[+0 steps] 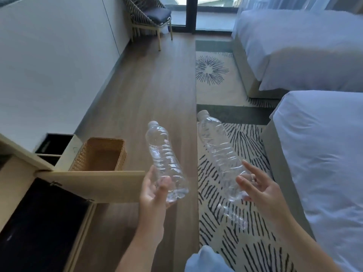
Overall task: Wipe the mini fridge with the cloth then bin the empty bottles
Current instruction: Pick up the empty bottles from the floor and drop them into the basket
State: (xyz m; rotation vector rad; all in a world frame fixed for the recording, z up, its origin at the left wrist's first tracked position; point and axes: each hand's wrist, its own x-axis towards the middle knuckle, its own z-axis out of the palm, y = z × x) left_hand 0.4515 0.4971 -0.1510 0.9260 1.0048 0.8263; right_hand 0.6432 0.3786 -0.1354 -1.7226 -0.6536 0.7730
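Bottles fill both of our hands in the head view. Our left hand [155,190] curls its fingers and thumb around the base of one clear bottle [165,160], which tilts up and slightly left with its cap on. Our right hand [257,188] has its fingers spread, cradling the lower part of a second clear bottle [220,154] against the palm; it leans up and to the left, crumpled along its sides. Both bottles look empty and hang above the wooden floor [149,91] and the edge of the striped rug [225,222]. A woven basket [102,154] stands on the floor to the left, beside an open cabinet door [94,184]. Two white beds [322,146] lie to the right.
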